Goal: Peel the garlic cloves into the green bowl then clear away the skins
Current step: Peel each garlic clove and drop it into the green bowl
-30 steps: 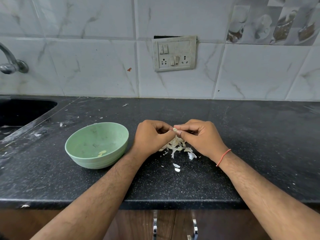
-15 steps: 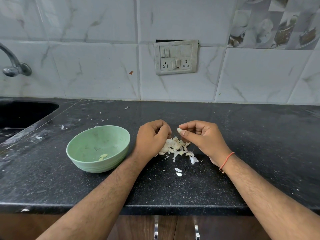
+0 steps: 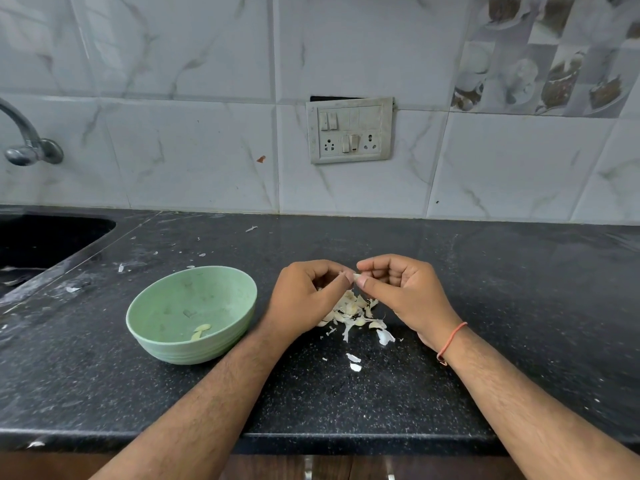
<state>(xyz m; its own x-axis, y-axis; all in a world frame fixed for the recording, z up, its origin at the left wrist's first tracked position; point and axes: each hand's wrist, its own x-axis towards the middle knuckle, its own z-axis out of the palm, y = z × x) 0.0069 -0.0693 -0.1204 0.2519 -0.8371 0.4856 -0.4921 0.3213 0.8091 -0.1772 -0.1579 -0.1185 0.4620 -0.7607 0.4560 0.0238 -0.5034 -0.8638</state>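
Note:
A green bowl [image 3: 166, 327] stands on the black counter at the left, with a peeled garlic piece [image 3: 201, 330] inside it. To its right, my left hand [image 3: 304, 299] and my right hand [image 3: 405, 292] meet fingertip to fingertip above a heap of garlic skins [image 3: 353, 311]. A small garlic clove [image 3: 356, 276] is pinched between the thumb and forefinger of my right hand. My left hand's curled fingertips touch the same clove. Most of the clove is hidden by the fingers.
Loose skin flakes [image 3: 354, 362] lie on the black counter [image 3: 381, 393] in front of the heap. A dark sink [image 3: 38, 244] and a tap [image 3: 27, 147] are at the far left. A switch plate [image 3: 349, 130] is on the tiled wall.
My hands had parted slightly half a second ago; now the fingertips have come together again on the clove. The view has tilted a little.

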